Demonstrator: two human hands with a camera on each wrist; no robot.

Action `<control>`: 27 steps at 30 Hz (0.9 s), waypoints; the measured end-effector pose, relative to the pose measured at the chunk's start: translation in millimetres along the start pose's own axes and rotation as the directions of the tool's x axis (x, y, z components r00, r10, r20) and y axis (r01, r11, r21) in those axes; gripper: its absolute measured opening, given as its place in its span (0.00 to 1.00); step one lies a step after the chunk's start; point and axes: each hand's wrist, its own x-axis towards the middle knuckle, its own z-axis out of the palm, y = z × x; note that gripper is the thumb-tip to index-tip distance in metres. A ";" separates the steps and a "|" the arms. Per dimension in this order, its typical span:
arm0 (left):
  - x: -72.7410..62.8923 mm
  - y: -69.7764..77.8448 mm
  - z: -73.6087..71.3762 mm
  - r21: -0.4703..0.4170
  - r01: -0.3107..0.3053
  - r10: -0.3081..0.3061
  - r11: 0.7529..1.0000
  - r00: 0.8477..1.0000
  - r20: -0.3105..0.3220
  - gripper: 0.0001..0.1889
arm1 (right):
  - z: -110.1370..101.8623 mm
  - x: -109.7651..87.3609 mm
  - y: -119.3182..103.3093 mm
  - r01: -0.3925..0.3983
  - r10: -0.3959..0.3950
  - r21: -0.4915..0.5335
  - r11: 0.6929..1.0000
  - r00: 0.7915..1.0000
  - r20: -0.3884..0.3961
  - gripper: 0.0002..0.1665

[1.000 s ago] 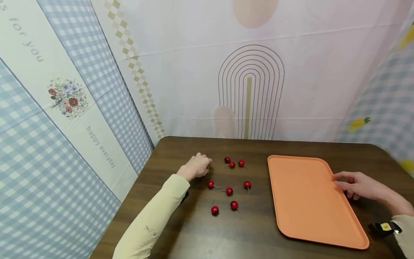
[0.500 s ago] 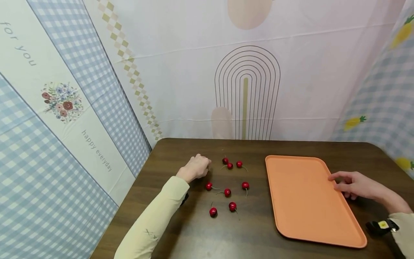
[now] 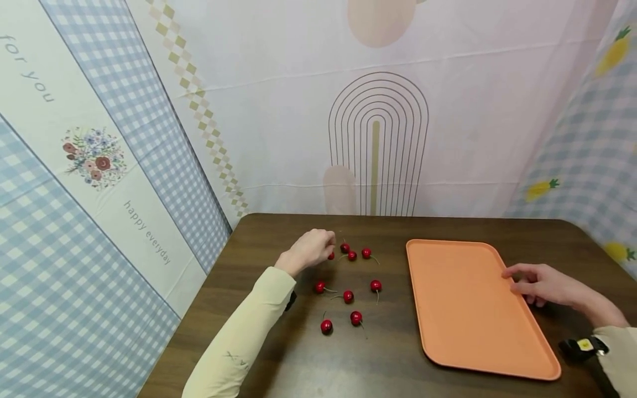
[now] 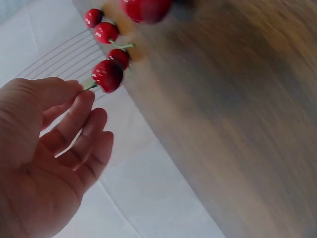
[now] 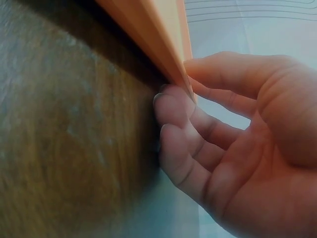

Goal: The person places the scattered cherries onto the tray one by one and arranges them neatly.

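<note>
My left hand [image 3: 309,247] pinches a red cherry [image 4: 107,76] by its short green stem between thumb and forefinger; the other fingers are loosely bent. In the head view this cherry is mostly hidden behind the fingers, above the table. Several more red cherries with stems lie loose to its right and nearer to me, among them a back cherry [image 3: 366,252] and a front cherry [image 3: 326,326]. At the right, an orange tray [image 3: 463,309] lies flat, its inside bare. My right hand [image 5: 237,134] grips the tray's right rim, thumb and fingers on either side of it.
The dark wooden table [image 3: 318,370] ends at a pale patterned cloth [image 3: 278,110] hanging behind it. A blue checked cloth [image 3: 59,254] hangs along the left side. A strip of tabletop separates the cherries from the tray.
My left hand has risen slightly and shifted right, and a red cherry now shows at its fingertips, off the table. My right hand stays at the tray rim. The head view has shifted slightly.
</note>
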 end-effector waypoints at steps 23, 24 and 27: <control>31.6 61.4 -8.3 -0.170 -0.112 0.077 0.979 0.976 -0.203 0.06 | -1.6 -0.2 2.1 0.002 -0.002 0.018 1.000 1.000 -0.001 0.17; 32.8 64.0 -7.4 -0.174 -0.119 0.081 0.978 0.974 -0.210 0.06 | -1.4 -0.2 1.7 0.002 -0.002 0.016 1.000 1.000 -0.001 0.17; 36.4 71.4 -4.4 -0.195 -0.137 0.092 0.971 0.970 -0.223 0.06 | -1.3 -0.5 0.9 0.000 0.000 0.016 1.000 1.000 0.001 0.18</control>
